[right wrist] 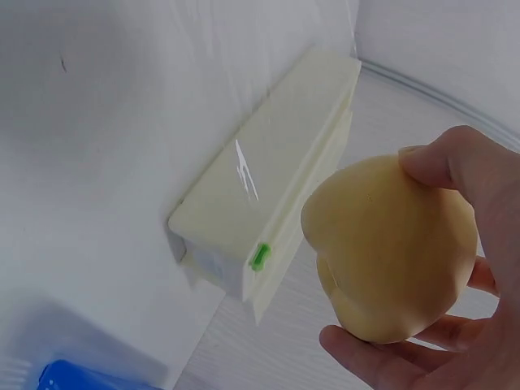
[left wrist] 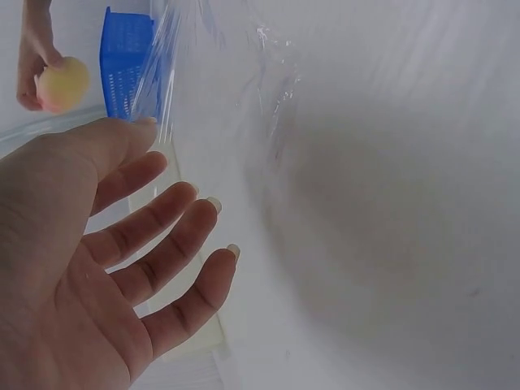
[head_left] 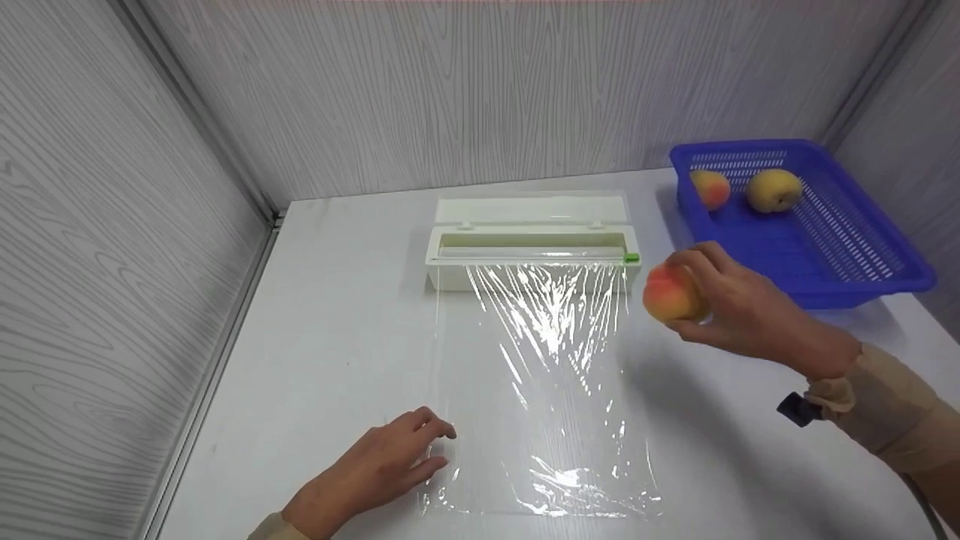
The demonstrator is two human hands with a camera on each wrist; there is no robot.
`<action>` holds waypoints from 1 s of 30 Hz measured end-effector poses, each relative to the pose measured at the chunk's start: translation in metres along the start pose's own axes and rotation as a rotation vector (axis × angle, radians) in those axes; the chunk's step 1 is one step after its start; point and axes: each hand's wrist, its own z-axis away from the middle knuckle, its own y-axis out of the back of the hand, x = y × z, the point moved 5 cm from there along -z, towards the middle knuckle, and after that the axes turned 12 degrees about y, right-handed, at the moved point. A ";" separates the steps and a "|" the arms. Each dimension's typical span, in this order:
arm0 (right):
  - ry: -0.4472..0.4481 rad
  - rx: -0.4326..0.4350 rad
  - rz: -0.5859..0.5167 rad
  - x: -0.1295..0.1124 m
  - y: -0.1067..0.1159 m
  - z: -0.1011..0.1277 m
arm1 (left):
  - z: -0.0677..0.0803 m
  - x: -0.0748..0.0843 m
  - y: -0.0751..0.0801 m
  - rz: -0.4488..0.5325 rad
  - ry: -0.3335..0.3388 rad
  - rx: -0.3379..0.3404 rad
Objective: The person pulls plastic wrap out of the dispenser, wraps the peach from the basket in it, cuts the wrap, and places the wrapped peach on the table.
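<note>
We see the right hand (head_left: 739, 304) gripping a peach (head_left: 670, 292) in the air at 3 o'clock of the cling film sheet (head_left: 544, 390), while the left hand (head_left: 375, 472), fingers relaxed and holding nothing, rests at the film's 8 o'clock corner. We judge the carrying step is underway, and the next move calls for lowering the peach onto the film's middle. The film's edges are hard to trace, and whether it is cut from the dispenser (head_left: 531, 247) we cannot tell.

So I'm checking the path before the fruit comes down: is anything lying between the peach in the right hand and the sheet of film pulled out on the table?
Nothing visible does. The right hand holds the peach in the air beside the dispenser box. The film lies bare, and the left hand touches only its near left edge.
</note>
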 end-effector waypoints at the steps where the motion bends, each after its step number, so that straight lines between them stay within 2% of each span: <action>1: 0.005 0.004 -0.006 -0.004 -0.002 -0.001 | 0.000 0.000 0.000 -0.001 -0.002 0.002; 7: 0.064 0.029 -0.059 -0.025 -0.012 -0.004 | 0.002 -0.002 -0.001 0.014 -0.031 0.027; 16: 0.143 -0.001 -0.112 -0.055 -0.032 -0.006 | 0.003 -0.001 -0.004 0.042 -0.054 0.013; 18: 0.163 -0.003 -0.137 -0.062 -0.038 -0.006 | 0.004 0.000 -0.004 0.045 -0.060 -0.006; 23: 0.200 -0.028 -0.210 -0.075 -0.052 -0.004 | 0.005 0.001 -0.008 0.068 -0.037 -0.119; 26: 0.212 -0.034 -0.238 -0.082 -0.059 -0.004 | 0.005 0.002 -0.009 0.076 -0.050 -0.143; 30: 0.216 -0.040 -0.282 -0.091 -0.069 -0.007 | 0.006 0.004 -0.011 0.080 -0.078 -0.138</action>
